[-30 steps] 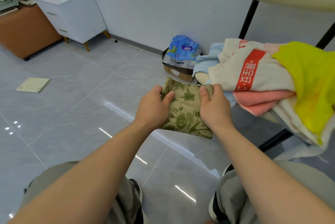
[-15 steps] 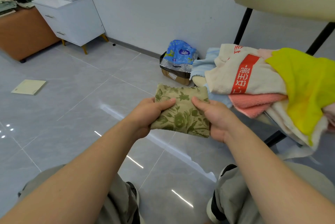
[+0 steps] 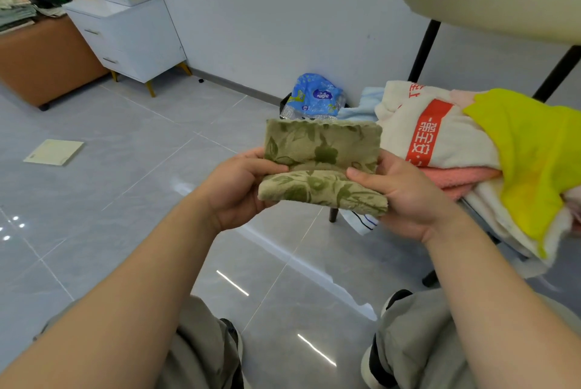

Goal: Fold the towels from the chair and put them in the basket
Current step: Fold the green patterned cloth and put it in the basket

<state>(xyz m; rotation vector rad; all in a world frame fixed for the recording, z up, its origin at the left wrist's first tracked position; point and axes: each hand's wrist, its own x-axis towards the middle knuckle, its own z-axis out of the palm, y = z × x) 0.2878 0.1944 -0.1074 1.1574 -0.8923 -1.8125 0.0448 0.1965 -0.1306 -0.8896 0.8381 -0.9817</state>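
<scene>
The person holds the green towel [image 3: 320, 165] in mid-air between both hands, above the floor [image 3: 132, 174] and in front of the knees. The likely reason is that there is no worktop within reach, so the folding is done in the air. The towel is already doubled several times: a thick folded roll lies along the bottom, and a single flap stands up behind it, probably waiting to be brought down as the last fold.

The left hand [image 3: 237, 187] is closed on the towel's left end, thumb on the near face and fingers curled behind. The right hand [image 3: 405, 196] grips the right end the same way, its thumb [image 3: 366, 176] pressing across the roll to keep the crease from springing open. Both hands are narrowly closed, pinching cloth, with nothing else in them.

Just right of the right hand, the pile of unfolded towels [image 3: 471, 149] lies heaped on the chair [image 3: 490, 1], so much of the task appears undone. No basket can be picked out with certainty.
</scene>
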